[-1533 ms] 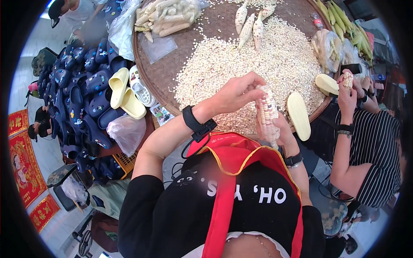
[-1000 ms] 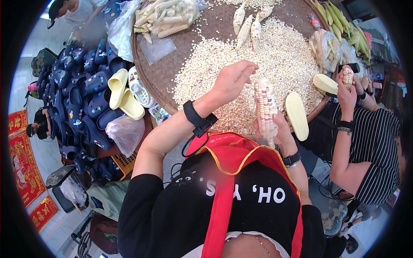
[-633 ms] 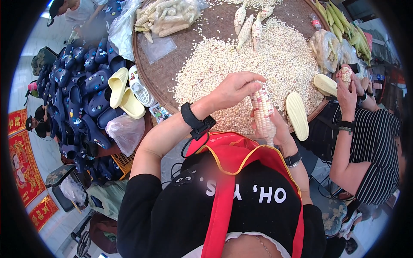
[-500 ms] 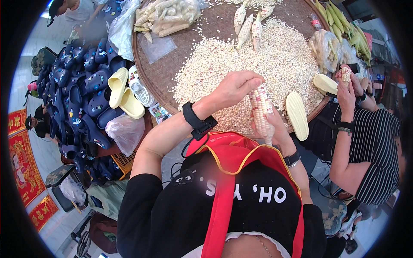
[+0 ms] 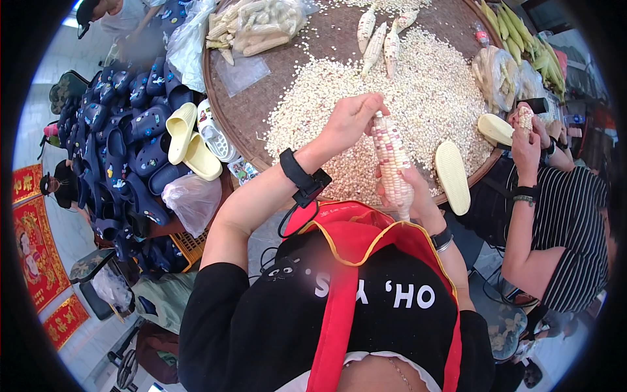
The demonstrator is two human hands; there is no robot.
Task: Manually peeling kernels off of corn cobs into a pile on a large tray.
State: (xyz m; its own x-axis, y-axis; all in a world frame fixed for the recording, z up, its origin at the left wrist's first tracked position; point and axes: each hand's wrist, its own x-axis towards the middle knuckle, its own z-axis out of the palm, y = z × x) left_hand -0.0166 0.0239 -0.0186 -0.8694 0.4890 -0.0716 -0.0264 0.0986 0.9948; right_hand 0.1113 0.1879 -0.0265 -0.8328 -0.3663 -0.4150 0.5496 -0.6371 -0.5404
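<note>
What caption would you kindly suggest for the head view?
Left hand at the tip of a speckled corn cob held in the right hand, near heaped kernels.

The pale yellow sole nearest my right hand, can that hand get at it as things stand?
Probably yes: the sole lies just right of your right hand, with nothing visibly blocking it. That hand is holding the corn cob, though, so it would likely need to let go first.

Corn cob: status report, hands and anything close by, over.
Right hand gripping corn cob, left hand at its upper tip. Cob tilted, pale and dark-red kernels on it. Pale yellow slipper sole right of right hand.
</note>
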